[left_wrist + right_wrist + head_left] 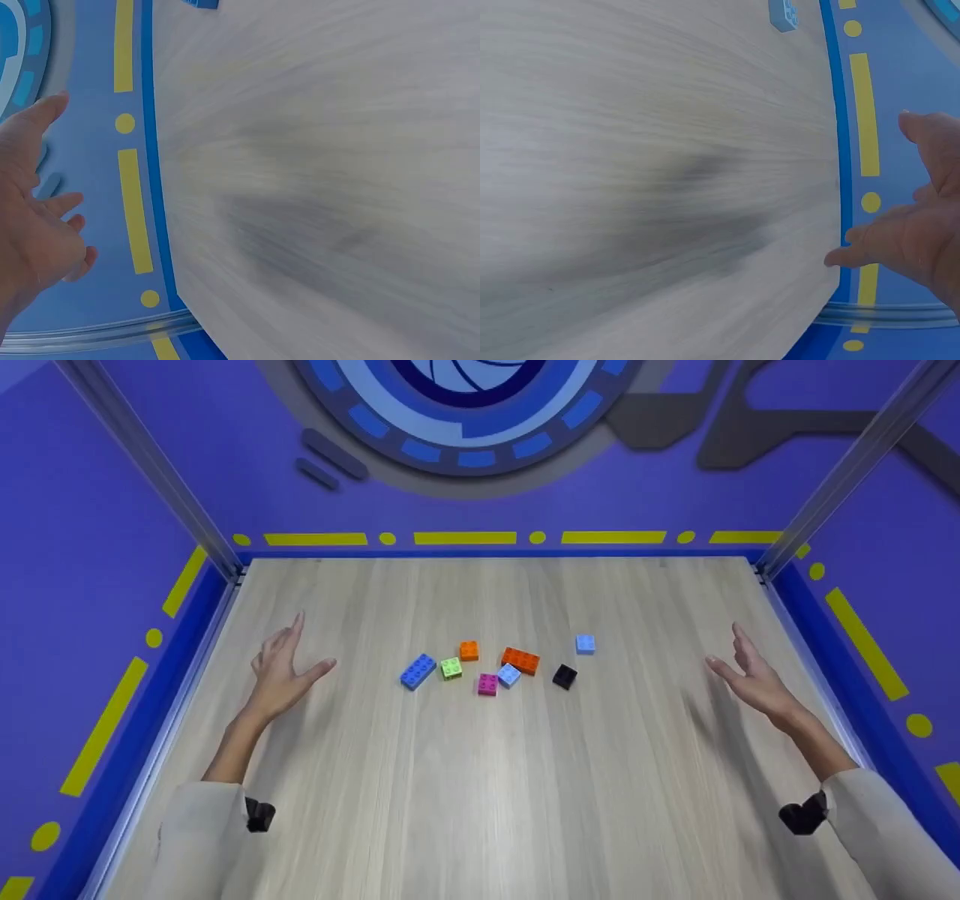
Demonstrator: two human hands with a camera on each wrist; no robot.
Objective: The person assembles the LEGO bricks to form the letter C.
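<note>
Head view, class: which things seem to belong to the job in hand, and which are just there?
Probably the job:
- left hand, right hand
- blue brick, lime brick, orange brick, magenta brick, red-orange brick, black brick
- nearer light-blue brick, farther light-blue brick

Probably just there:
- wooden table
- patterned wall
- metal posts

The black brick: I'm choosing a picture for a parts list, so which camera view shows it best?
The head view: there the black brick lies whole and uncovered on the table. Neither the left wrist view nor the right wrist view shows any of it.
</note>
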